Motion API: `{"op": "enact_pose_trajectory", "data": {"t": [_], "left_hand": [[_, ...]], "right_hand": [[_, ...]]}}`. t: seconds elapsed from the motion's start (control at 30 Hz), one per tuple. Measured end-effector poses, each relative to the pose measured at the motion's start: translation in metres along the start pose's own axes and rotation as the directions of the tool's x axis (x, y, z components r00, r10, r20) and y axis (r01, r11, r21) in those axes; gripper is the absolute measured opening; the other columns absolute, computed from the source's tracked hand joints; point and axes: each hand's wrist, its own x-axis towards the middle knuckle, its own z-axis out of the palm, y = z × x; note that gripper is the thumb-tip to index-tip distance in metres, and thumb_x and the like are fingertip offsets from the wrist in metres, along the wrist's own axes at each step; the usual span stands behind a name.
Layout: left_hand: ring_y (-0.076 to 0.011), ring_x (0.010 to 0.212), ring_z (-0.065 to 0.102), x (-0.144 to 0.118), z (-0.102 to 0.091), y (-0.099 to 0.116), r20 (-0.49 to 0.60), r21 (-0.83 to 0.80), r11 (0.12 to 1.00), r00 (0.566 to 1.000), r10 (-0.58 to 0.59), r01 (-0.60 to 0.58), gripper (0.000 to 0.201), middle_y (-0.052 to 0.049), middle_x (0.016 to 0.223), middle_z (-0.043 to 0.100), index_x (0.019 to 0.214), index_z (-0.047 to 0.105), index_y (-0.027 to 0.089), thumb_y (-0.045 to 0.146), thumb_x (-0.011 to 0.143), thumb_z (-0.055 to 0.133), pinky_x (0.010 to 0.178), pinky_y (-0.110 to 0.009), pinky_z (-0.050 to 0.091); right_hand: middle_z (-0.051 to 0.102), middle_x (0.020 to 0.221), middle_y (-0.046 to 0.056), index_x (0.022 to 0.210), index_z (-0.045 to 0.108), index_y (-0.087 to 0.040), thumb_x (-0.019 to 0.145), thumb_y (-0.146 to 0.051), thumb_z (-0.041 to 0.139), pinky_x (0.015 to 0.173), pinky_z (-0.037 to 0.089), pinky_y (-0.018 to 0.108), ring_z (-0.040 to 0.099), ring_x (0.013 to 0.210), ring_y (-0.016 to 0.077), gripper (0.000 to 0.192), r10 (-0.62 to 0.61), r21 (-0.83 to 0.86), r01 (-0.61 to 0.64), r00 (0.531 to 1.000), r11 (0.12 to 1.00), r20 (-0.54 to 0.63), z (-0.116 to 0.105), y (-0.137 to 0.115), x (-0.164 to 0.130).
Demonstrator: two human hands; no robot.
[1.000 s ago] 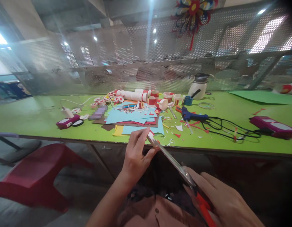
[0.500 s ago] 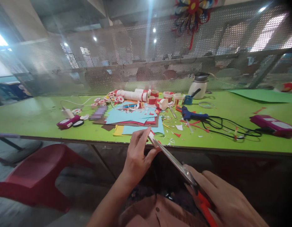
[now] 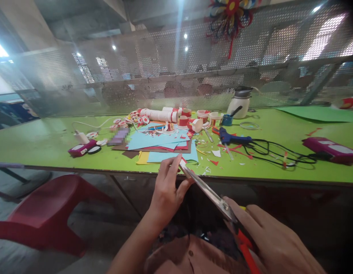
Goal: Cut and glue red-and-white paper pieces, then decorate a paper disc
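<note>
Pinching the small paper piece (image 3: 182,162) near the table's (image 3: 50,144) front edge, the left hand (image 3: 168,186) should tuck its fingertips clear of the scissors (image 3: 213,196) — the right hand (image 3: 270,236) curls its fingers round their handles.

The lime-green worktop (image 3: 47,142) carries a coloured paper pile (image 3: 153,142), a blue glue gun (image 3: 235,139) — scraps (image 3: 216,153) strewn between them — a white jug (image 3: 238,107) behind, and purple boxes (image 3: 330,149) towards either side.
</note>
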Motion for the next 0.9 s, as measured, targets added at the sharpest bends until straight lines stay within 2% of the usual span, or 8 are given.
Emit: {"op": "enact_pose_trajectory", "data": {"t": [0.4,0.63,0.9], "left_hand": [[-0.0200,0.103,0.051,-0.0024,0.0012,0.0020,0.013,0.008,1.000,1.000,-0.017,0.017,0.056,-0.012,0.110,0.052,0.136,0.039,0.016,0.027,0.085,0.059,0.091,-0.035,0.045],[-0.0195,0.102,0.052,-0.0039,0.0018,0.0029,0.012,0.009,1.000,0.999,-0.030,0.030,0.055,-0.011,0.110,0.053,0.135,0.039,0.016,0.027,0.085,0.058,0.092,-0.034,0.045],[-0.0197,0.103,0.051,-0.0062,0.0038,0.0038,0.005,0.008,0.999,0.999,-0.039,0.039,0.055,-0.011,0.110,0.051,0.136,0.039,0.016,0.027,0.085,0.057,0.092,-0.035,0.045]], "right_hand": [[0.058,0.077,0.007,0.128,0.050,-0.013,0.084,-0.019,0.044,0.054,0.049,0.028,0.059,0.064,0.0192,0.045,-0.035,-0.037,0.033,0.998,0.999,-0.048,-0.0001,-0.0014,0.0022],[0.057,0.078,0.008,0.129,0.048,-0.013,0.087,-0.020,0.042,0.055,0.049,0.029,0.058,0.065,0.0199,0.043,-0.026,-0.045,0.026,1.000,0.999,-0.002,0.0026,-0.0011,-0.0017],[0.057,0.076,0.008,0.127,0.050,-0.011,0.086,-0.022,0.042,0.053,0.048,0.028,0.058,0.063,0.0194,0.043,-0.017,-0.040,0.016,1.000,0.999,-0.014,0.0015,-0.0036,-0.0006]]}}
